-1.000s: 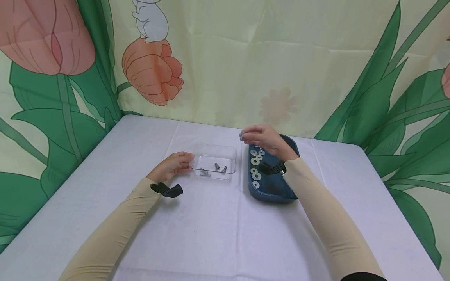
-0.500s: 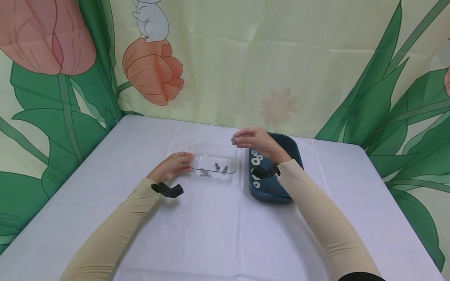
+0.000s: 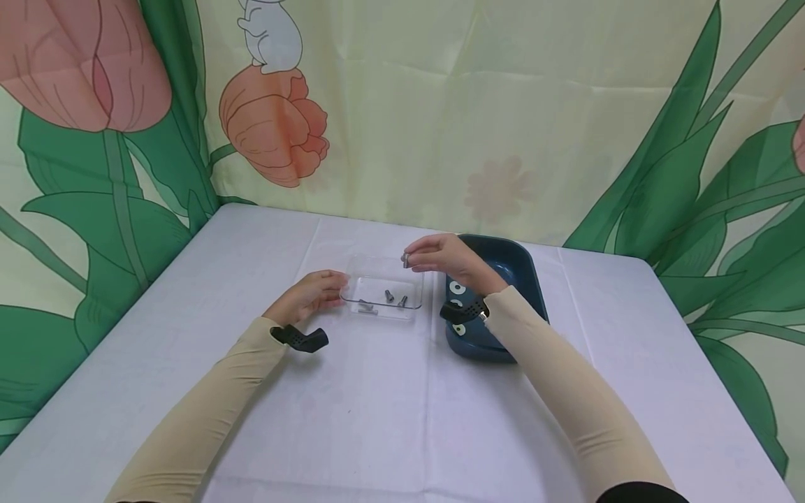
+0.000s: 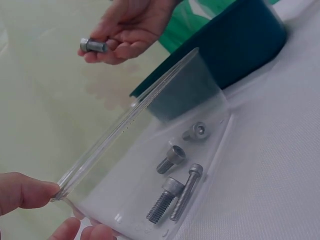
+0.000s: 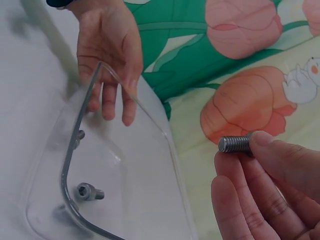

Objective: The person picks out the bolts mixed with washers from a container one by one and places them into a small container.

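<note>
My left hand (image 3: 309, 295) holds the near left corner of a clear plastic box (image 3: 380, 305), thumb at the rim and fingers against the outside wall. Several silver socket-head screws (image 4: 171, 159) lie on the box's floor. Above the box's far right corner, my right hand (image 3: 451, 258) pinches another silver screw (image 5: 234, 144) between thumb and fingertips. Its threaded end points out from the fingers in the right wrist view. In the left wrist view this screw (image 4: 93, 46) is held higher than the box's rim.
To the right of the box stands a dark blue tray (image 3: 533, 279), partly covered by my right wrist and sleeve. Pale washers (image 3: 458, 288) lie along its left side. A white cloth covers the table (image 3: 352, 419), and a flower-printed curtain (image 3: 402, 140) hangs behind.
My right hand has moved left with the screw, from over the blue tray to above the clear box's right edge. My left hand has kept its place on the box.
</note>
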The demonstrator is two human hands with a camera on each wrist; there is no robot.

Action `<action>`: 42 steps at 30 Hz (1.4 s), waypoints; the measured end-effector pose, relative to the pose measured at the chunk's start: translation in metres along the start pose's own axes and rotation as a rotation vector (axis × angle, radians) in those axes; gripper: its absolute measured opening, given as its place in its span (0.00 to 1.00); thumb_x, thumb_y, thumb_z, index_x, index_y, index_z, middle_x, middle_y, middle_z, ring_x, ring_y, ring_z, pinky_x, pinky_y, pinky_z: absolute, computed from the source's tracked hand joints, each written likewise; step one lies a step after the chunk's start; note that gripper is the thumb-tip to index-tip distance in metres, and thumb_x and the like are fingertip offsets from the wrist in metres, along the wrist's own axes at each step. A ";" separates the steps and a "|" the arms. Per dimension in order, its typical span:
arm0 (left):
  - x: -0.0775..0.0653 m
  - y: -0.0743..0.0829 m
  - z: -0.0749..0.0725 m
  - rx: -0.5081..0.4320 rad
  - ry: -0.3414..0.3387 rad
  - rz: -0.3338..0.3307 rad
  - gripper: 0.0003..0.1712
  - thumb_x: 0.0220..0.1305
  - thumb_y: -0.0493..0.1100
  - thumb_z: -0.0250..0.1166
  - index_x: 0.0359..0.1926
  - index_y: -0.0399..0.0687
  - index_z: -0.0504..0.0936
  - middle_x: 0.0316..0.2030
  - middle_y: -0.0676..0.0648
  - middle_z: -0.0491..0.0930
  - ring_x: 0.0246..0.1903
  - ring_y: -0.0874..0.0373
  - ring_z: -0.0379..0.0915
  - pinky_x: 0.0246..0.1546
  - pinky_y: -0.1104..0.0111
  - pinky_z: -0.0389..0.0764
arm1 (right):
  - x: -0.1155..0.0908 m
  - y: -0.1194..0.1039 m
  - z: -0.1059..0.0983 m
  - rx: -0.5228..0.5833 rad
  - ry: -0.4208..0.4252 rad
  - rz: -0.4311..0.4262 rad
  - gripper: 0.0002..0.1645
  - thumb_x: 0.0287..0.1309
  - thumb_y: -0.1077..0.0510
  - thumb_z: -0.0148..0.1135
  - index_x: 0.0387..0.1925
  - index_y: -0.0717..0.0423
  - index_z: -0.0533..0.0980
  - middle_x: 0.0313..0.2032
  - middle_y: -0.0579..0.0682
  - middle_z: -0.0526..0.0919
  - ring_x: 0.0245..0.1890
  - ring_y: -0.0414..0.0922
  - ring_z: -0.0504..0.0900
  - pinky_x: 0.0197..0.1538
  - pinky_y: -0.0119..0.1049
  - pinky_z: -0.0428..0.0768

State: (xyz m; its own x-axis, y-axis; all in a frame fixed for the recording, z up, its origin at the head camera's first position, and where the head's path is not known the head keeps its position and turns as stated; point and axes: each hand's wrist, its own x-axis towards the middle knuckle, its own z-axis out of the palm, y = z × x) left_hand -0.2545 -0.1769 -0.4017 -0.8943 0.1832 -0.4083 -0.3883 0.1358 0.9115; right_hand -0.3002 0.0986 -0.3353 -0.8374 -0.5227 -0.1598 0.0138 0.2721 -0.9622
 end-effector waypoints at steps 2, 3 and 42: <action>-0.001 0.000 0.000 0.003 -0.001 -0.002 0.27 0.69 0.41 0.53 0.65 0.35 0.63 0.53 0.44 0.70 0.36 0.65 0.72 0.40 0.79 0.79 | 0.001 0.001 0.002 -0.011 -0.007 0.004 0.17 0.57 0.62 0.63 0.48 0.65 0.76 0.40 0.49 0.84 0.54 0.60 0.76 0.59 0.44 0.76; -0.001 0.000 0.000 0.005 -0.001 -0.001 0.27 0.69 0.41 0.53 0.65 0.35 0.63 0.53 0.44 0.70 0.36 0.65 0.72 0.40 0.79 0.79 | 0.002 0.002 0.002 -0.015 -0.009 0.009 0.17 0.57 0.62 0.63 0.48 0.66 0.76 0.40 0.49 0.84 0.54 0.61 0.76 0.59 0.44 0.77; -0.002 0.001 0.000 -0.002 0.015 -0.010 0.27 0.68 0.43 0.55 0.65 0.37 0.63 0.50 0.46 0.71 0.35 0.65 0.72 0.42 0.78 0.78 | 0.020 0.009 0.016 -0.136 0.135 0.257 0.15 0.54 0.61 0.66 0.45 0.60 0.80 0.45 0.57 0.84 0.48 0.53 0.82 0.57 0.44 0.78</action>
State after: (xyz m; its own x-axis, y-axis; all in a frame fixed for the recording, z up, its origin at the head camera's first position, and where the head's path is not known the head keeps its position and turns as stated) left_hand -0.2529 -0.1769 -0.3999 -0.8936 0.1676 -0.4163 -0.3974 0.1357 0.9076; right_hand -0.3082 0.0775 -0.3503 -0.8813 -0.3130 -0.3541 0.1685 0.4917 -0.8543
